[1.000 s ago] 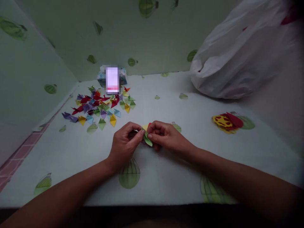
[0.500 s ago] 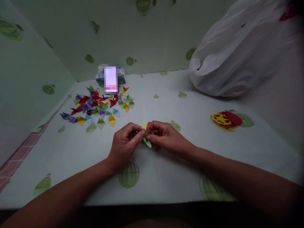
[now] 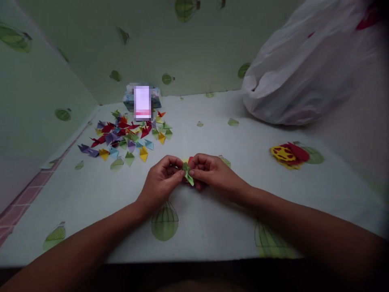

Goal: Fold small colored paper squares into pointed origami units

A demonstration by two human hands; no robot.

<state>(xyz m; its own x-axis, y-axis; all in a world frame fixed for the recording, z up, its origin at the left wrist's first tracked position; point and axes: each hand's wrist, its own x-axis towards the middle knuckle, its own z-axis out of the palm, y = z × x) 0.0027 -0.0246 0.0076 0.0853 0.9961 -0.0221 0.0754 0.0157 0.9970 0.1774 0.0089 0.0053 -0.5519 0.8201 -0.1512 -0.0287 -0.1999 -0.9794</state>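
Observation:
A small piece of folded green paper (image 3: 189, 177) is pinched between my two hands, near the middle of the table. My left hand (image 3: 164, 174) grips its left side between thumb and fingers. From the right, my right hand (image 3: 209, 172) pinches the other side the same way. Behind and beneath the hands, bits of yellow and red paper (image 3: 190, 159) show, mostly covered by the fingers. Farther off to the left lies a spread of folded paper pieces (image 3: 129, 157) in red, purple, green, blue and yellow.
A phone with a lit screen (image 3: 142, 100) leans on a patterned box (image 3: 156, 97) at the back left. On the right lie yellow and red cut-out shapes (image 3: 282, 153). A large white plastic bag (image 3: 291, 81) bulges at the back right. The balloon-patterned table cover (image 3: 212, 227) reaches the walls.
The green paper has turned in my fingers and now shows more of its upper folds. Both hands have shifted slightly, with the fingertips a little farther apart.

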